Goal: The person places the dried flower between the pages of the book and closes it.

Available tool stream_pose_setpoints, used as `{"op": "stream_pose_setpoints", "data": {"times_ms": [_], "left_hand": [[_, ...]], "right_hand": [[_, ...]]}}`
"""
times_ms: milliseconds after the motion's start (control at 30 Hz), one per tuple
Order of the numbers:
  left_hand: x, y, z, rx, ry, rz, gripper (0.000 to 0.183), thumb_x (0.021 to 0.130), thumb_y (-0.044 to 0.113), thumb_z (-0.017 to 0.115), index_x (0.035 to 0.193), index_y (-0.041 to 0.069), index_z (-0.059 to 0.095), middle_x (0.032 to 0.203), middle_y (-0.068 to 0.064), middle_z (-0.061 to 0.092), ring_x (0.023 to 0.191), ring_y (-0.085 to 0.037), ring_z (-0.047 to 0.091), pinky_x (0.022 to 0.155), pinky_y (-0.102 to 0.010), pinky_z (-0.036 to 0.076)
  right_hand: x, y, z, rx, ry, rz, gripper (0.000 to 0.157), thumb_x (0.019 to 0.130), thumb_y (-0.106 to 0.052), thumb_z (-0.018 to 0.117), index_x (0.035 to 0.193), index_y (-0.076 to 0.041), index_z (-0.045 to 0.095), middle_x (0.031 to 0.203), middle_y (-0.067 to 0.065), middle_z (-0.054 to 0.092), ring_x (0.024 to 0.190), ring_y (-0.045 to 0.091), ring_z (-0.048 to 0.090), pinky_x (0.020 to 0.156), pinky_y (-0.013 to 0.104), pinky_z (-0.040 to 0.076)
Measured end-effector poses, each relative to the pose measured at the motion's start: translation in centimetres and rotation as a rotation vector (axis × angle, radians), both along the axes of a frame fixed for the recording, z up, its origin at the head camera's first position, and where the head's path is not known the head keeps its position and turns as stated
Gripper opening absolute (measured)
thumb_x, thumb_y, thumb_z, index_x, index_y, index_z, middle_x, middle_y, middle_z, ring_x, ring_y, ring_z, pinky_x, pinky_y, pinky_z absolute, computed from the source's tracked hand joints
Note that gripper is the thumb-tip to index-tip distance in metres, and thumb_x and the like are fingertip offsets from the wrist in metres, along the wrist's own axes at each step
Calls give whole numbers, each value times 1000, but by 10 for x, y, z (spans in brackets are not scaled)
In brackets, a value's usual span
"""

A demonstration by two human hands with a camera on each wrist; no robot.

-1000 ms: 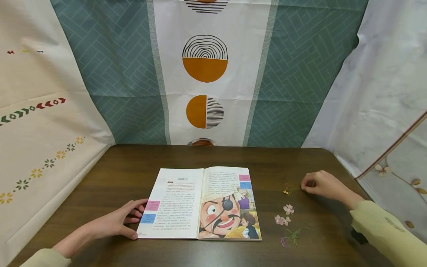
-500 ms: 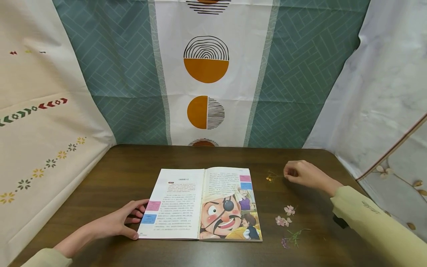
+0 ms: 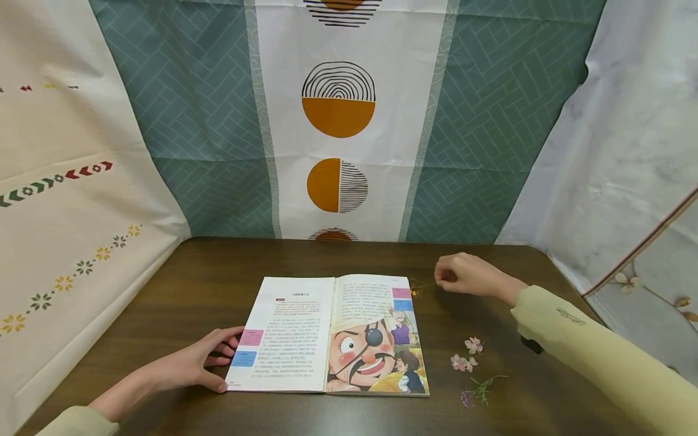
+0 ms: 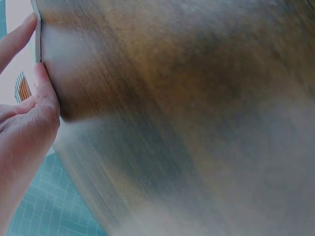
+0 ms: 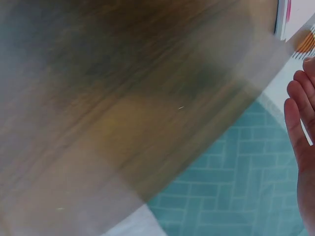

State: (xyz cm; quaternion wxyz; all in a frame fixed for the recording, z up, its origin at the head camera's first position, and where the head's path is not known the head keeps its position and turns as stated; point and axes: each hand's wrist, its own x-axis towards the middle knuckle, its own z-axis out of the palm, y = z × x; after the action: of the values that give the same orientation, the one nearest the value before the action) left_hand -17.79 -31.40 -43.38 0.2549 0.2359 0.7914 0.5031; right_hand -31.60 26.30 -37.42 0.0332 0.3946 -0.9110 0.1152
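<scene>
Head view, clock centred on the book [image 3: 291,357]: it lies opened flat on the desk [image 3: 218,257]. Your left hand [image 3: 188,363] is at nine o'clock, thumb at the lower corner of the left page, fingers loosely parted along that edge; this grip pinches nothing. Your right hand [image 3: 477,278] is at two o'clock, its grip pinching the thin stem of a yellow flower [image 3: 414,292]. The bloom is at the book's right edge, also at two o'clock; contact with the page cannot be told. Two pink flowers [image 3: 473,346] lie at three o'clock, a purple flower [image 3: 467,398] between three and four. Judged risks: too hard a pinch could snap the stem, too slack a one could drop it, and a low pass could bend the bloom against the page edge. A trailing sleeve [image 3: 594,345] could scatter the pink flowers.

Left wrist view: your left hand is at nine o'clock, touching the book's edge. An uneven push from it could skew the book.

Right wrist view: your right hand is at three o'clock, fingers close together, the book's corner at two. The flower does not show, so you cannot verify the pinch here.
</scene>
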Motion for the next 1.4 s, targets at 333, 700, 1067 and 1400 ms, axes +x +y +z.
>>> {"op": "stream_pose_setpoints", "data": {"times_ms": [333, 700, 1067, 1400], "left_hand": [[0, 0, 0, -4, -10, 6, 99, 79, 6, 79, 152, -8, 13, 131, -26, 26, 108, 3, 42, 94, -6, 42], [0, 2, -1, 1, -13, 7, 100, 79, 5, 79, 153, -8, 13, 132, -26, 28, 108, 3, 42, 93, -6, 42], [0, 1, 0, -13, -14, 3, 100, 80, 8, 79, 153, -7, 12, 133, -28, 25, 109, 3, 43, 94, -6, 42], [2, 1, 1, 9, -12, -2, 99, 80, 7, 78, 152, -8, 12, 133, -28, 26, 109, 3, 43, 94, -6, 42]], "right_hand": [[-4, -44, 8, 69, -15, 67, 7, 88, -13, 71, 85, -19, 69, 81, -10, 62, 67, 0, 50, 65, 19, 48], [-4, -87, 10, 120, -22, 130, 7, 88, -19, 74, 84, -19, 69, 78, -8, 61, 66, 3, 47, 64, 18, 44], [-2, -111, 3, 164, -15, 156, 5, 93, -16, 68, 88, -17, 69, 81, -8, 59, 69, 5, 48, 67, 20, 41], [0, -128, -1, 230, 81, 184, 4, 94, -19, 67, 91, -19, 69, 87, -5, 61, 74, 8, 49, 70, 21, 44]]}}
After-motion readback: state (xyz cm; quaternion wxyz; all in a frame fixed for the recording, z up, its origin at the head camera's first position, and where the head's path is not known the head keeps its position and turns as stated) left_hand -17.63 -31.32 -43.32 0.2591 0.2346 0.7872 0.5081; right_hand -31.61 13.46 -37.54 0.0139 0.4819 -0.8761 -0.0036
